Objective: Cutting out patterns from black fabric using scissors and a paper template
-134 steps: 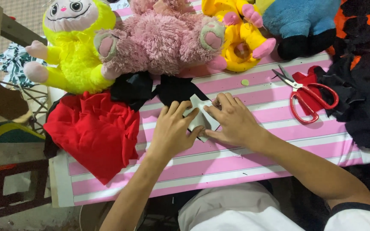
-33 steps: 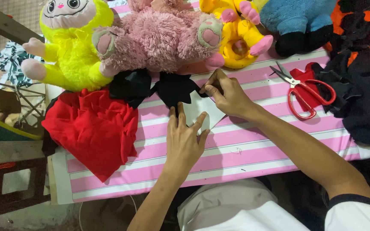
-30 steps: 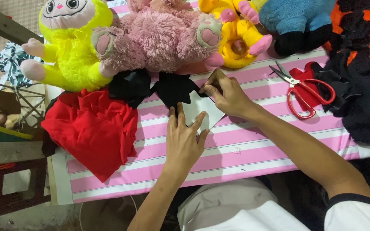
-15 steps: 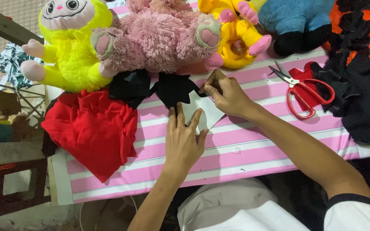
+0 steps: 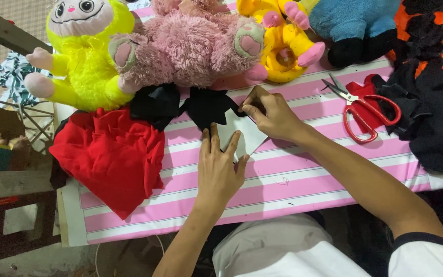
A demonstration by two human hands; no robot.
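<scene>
White piece: a flat pale cut-out point(image 5: 242, 134) lies on the pink-and-white striped table cover point(image 5: 293, 179), right in front of me, just below the black bow. It bears no print that I can make out.
Left hand: my left hand point(image 5: 219, 169) lies palm down with the fingers spread and straight, pressing the near edge of the white piece flat. It grips nothing; it only rests on top.
Right hand: my right hand point(image 5: 270, 113) is curled, thumb and forefinger pinched together at the upper corner of the white piece, where it meets the black bow. Whether something thin sits in that pinch, I cannot tell.
Black bow: a black fabric bow point(image 5: 180, 105) lies just beyond my fingertips, touching the red cloth on one side.
Red cloth: a crumpled red fabric point(image 5: 111, 154) is spread to my left, hanging over the table edge.
Scissors: red-handled scissors point(image 5: 360, 110) lie to my right, blades apart, well clear of both hands.
Plush toys: a yellow plush point(image 5: 80, 56), a pink plush point(image 5: 190, 48) and a yellow-and-pink plush point(image 5: 283, 46) sit in a row along the far edge.
Black scraps: a heap of black fabric point(image 5: 437, 123) fills the far right.
</scene>
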